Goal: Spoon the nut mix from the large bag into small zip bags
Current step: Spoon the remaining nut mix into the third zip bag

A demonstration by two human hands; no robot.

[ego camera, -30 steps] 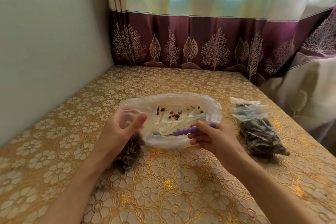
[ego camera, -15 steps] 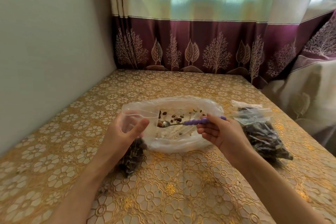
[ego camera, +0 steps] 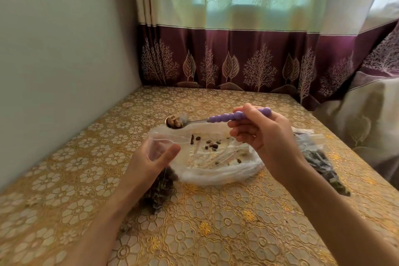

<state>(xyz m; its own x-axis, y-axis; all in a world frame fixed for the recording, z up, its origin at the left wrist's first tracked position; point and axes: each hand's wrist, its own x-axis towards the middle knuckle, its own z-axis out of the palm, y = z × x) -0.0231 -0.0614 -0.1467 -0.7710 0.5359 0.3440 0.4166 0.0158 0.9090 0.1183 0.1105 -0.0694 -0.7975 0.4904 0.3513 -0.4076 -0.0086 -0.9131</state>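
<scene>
The large clear bag (ego camera: 218, 170) lies open on the table, nearly bare, with a few nuts scattered inside. My left hand (ego camera: 151, 162) grips the open mouth of a small zip bag (ego camera: 160, 188), whose dark nut mix hangs below my palm. My right hand (ego camera: 261, 134) holds a spoon (ego camera: 218, 119) by its purple beaded handle. The spoon's bowl carries a heap of nuts and hovers above the large bag's far left rim, just beyond the small bag's mouth.
A filled small zip bag (ego camera: 319, 157) lies on the table to the right, partly behind my right forearm. The table has a gold floral cloth (ego camera: 216, 233). A wall stands to the left, a curtain at the back, draped fabric at the right.
My right hand lifted the spoon out of the large bag, now loaded with nuts, and raised it up and left above the small bag's mouth. My left hand kept its hold.
</scene>
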